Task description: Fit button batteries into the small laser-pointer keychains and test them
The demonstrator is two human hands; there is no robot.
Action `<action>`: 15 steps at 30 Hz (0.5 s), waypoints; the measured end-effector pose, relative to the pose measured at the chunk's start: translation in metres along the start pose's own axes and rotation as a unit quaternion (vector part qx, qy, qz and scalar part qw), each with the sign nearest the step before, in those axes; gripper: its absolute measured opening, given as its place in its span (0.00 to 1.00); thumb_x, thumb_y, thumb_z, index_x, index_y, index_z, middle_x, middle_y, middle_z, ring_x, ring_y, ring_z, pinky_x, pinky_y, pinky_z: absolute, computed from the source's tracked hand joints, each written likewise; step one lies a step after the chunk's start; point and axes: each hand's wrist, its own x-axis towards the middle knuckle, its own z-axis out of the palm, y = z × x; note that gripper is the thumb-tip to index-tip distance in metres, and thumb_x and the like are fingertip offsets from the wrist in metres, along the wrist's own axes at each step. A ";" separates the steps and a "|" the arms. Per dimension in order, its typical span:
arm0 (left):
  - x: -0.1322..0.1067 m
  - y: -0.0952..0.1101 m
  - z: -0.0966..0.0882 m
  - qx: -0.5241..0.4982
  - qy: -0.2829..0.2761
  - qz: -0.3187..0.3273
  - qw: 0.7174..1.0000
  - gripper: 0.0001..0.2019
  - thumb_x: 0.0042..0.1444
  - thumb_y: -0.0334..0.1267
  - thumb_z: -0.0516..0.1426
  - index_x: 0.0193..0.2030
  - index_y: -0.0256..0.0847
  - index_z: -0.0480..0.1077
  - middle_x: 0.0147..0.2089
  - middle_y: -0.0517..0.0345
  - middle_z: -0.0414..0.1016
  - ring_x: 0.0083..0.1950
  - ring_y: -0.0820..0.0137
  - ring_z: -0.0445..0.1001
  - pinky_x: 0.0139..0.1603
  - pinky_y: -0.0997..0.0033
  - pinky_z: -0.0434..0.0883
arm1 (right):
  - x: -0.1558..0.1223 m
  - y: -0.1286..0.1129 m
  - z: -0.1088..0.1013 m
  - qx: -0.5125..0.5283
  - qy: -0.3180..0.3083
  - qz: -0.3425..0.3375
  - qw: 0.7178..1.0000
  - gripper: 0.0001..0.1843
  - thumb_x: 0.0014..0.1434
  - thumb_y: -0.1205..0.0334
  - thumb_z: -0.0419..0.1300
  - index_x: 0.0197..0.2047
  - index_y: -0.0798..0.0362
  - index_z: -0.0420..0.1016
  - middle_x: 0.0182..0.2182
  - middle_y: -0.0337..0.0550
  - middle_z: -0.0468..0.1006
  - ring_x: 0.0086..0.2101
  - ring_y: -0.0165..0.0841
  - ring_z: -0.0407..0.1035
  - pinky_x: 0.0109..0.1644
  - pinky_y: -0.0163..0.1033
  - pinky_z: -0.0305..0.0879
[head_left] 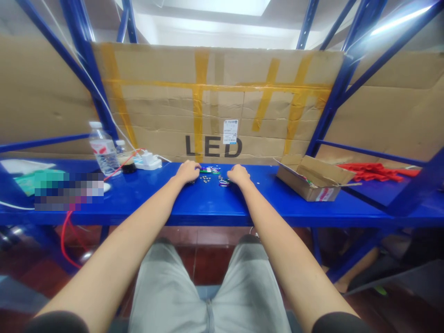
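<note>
My left hand (188, 172) rests on the blue tabletop with its fingers curled in; whatever it holds is hidden beneath it. Just right of it lies a row of small shiny green, purple and silver pieces (210, 170), too small to name for sure. Several tiny gold-coloured bits (205, 179) are scattered in front of that row. My right hand (238, 174) is closed too, its fingertips turned inward and mostly out of sight. Touching or close beside it are dark and purple metal loops that look like carabiners (225, 183).
An open cardboard box (314, 179) stands to the right, with red strips (376, 172) beyond it. On the left are a water bottle (104, 150), a dark-filled jar (128, 164), a white power strip (150, 160) and a red cable (64, 236). A cardboard wall (166, 111) backs the table.
</note>
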 end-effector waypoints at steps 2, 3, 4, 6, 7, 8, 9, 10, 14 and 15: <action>0.002 0.004 0.006 -0.012 -0.010 0.041 0.999 0.14 0.51 0.37 0.57 0.43 0.48 0.81 0.49 0.50 0.80 0.54 0.56 0.72 0.62 0.59 0.63 | -0.001 -0.002 -0.001 0.019 0.002 -0.013 1.000 0.12 0.55 0.62 0.59 0.43 0.53 0.78 0.47 0.57 0.80 0.51 0.47 0.73 0.54 0.49 0.68; 0.003 0.006 0.009 -0.013 -0.014 0.046 0.999 0.15 0.51 0.37 0.57 0.44 0.48 0.81 0.48 0.50 0.79 0.54 0.55 0.71 0.63 0.58 0.62 | -0.001 -0.003 -0.001 0.028 0.002 -0.019 0.999 0.11 0.56 0.63 0.59 0.41 0.53 0.78 0.46 0.56 0.80 0.50 0.45 0.74 0.53 0.46 0.68; 0.003 0.008 0.011 -0.009 -0.017 0.048 0.999 0.16 0.51 0.36 0.56 0.45 0.48 0.80 0.48 0.49 0.79 0.55 0.54 0.71 0.62 0.56 0.62 | -0.002 -0.004 -0.001 0.035 0.004 -0.025 0.999 0.09 0.56 0.63 0.58 0.40 0.53 0.78 0.44 0.55 0.81 0.49 0.44 0.74 0.52 0.44 0.68; 0.004 0.011 0.013 0.012 -0.020 0.056 0.998 0.18 0.52 0.35 0.55 0.48 0.46 0.80 0.48 0.47 0.79 0.55 0.53 0.70 0.61 0.54 0.61 | -0.003 -0.005 -0.002 0.047 0.011 -0.036 0.998 0.08 0.57 0.64 0.57 0.37 0.52 0.78 0.43 0.54 0.81 0.47 0.43 0.75 0.52 0.42 0.68; 0.004 0.012 0.014 0.027 -0.022 0.061 0.998 0.18 0.52 0.35 0.55 0.48 0.46 0.80 0.48 0.47 0.80 0.55 0.52 0.69 0.61 0.54 0.61 | -0.003 -0.005 -0.002 0.051 0.014 -0.039 0.998 0.08 0.57 0.64 0.57 0.36 0.52 0.78 0.42 0.54 0.81 0.47 0.43 0.75 0.52 0.42 0.67; 0.004 0.012 0.014 0.041 -0.026 0.063 0.997 0.18 0.53 0.35 0.54 0.48 0.45 0.80 0.48 0.46 0.80 0.55 0.51 0.68 0.60 0.53 0.61 | -0.004 -0.005 -0.003 0.055 0.015 -0.040 0.998 0.08 0.57 0.64 0.57 0.36 0.52 0.78 0.42 0.53 0.82 0.47 0.42 0.75 0.52 0.41 0.67; 0.004 0.012 0.015 0.054 -0.029 0.060 0.996 0.18 0.53 0.34 0.54 0.48 0.45 0.80 0.47 0.45 0.80 0.54 0.51 0.68 0.60 0.53 0.62 | -0.004 -0.006 -0.003 0.057 0.016 -0.042 0.997 0.08 0.57 0.64 0.57 0.35 0.52 0.78 0.42 0.53 0.82 0.47 0.42 0.75 0.52 0.41 0.67; 0.004 0.012 0.015 0.061 -0.031 0.051 0.996 0.18 0.53 0.34 0.54 0.47 0.44 0.80 0.46 0.44 0.80 0.54 0.50 0.67 0.59 0.53 0.62 | -0.004 -0.006 -0.002 0.059 0.016 -0.044 0.997 0.08 0.58 0.64 0.57 0.35 0.52 0.78 0.42 0.53 0.82 0.47 0.42 0.75 0.51 0.40 0.67; 0.006 0.008 0.013 0.060 -0.027 0.008 0.998 0.15 0.51 0.32 0.57 0.43 0.43 0.81 0.42 0.43 0.79 0.53 0.50 0.66 0.57 0.54 0.63 | -0.001 -0.004 0.000 0.062 0.018 -0.053 0.996 0.08 0.57 0.64 0.57 0.33 0.53 0.78 0.40 0.52 0.82 0.45 0.41 0.75 0.49 0.39 0.67; 0.006 0.007 0.013 0.057 -0.026 0.004 0.998 0.13 0.50 0.32 0.58 0.41 0.43 0.80 0.41 0.44 0.78 0.53 0.50 0.67 0.57 0.55 0.64 | 0.000 -0.004 0.001 0.064 0.020 -0.056 0.996 0.08 0.57 0.64 0.57 0.33 0.53 0.78 0.39 0.52 0.82 0.44 0.40 0.75 0.48 0.38 0.67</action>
